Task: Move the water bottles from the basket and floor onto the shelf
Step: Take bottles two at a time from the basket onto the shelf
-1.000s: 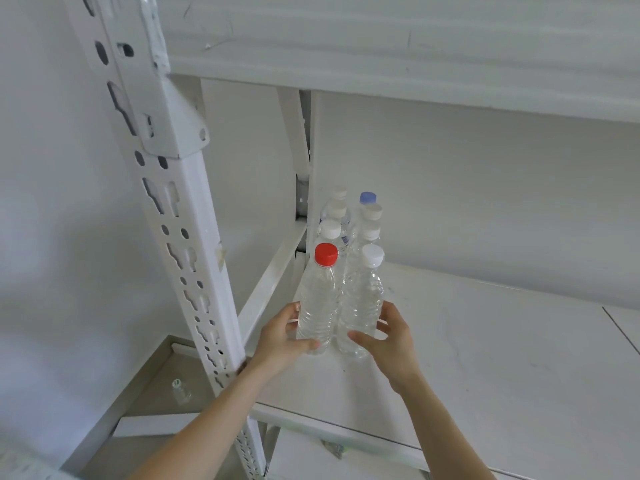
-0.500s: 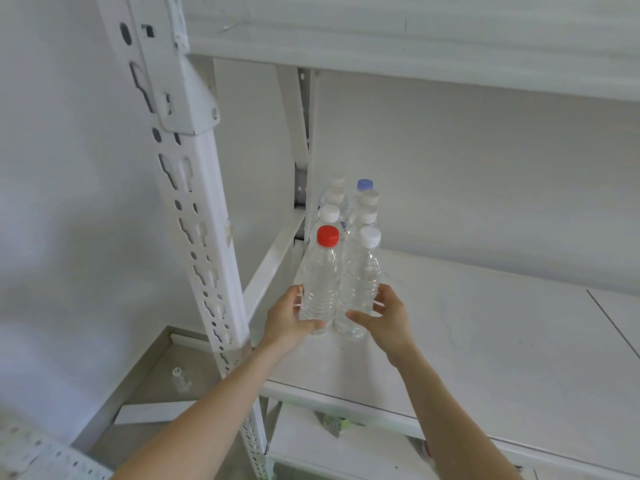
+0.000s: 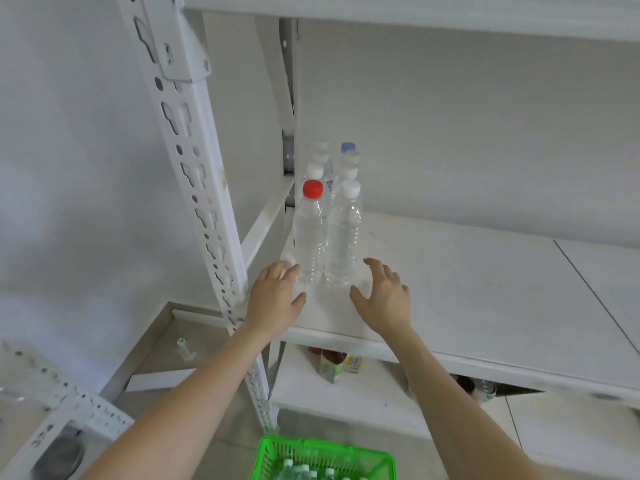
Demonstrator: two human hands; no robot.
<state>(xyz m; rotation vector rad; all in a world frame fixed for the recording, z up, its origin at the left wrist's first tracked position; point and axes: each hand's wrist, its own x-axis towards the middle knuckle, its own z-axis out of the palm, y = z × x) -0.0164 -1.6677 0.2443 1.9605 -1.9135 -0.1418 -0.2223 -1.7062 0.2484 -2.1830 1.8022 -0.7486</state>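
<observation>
Between our two spread hands stand the bottles we are shelving: the red-capped bottle (image 3: 309,233) just beyond our left hand (image 3: 275,299), and the white-capped bottle (image 3: 344,237) just beyond our right hand (image 3: 382,296). Both hands are open, fingers fanned and curled around nothing; whether the left fingertips touch the red-capped bottle's base we cannot tell, while the right hand sits clear of its bottle. Each bottle stands upright on the shelf (image 3: 467,289), side by side and touching or nearly so, pushed up against the older bottles (image 3: 346,164) ranked behind them toward the corner post. We judge that tight packing is deliberate: filling from the far corner outward leaves the open board beyond our right hand free for later rows.

Each bottle is clear, ribbed plastic, full of water and without a label, so the pair will be heavy for their size and slippery.

Below our wrists the green basket (image 3: 270,455) holds more capped bottles, and one small bottle (image 3: 184,348) stands on the floor out past our left forearm, so plenty remains to carry.
</observation>
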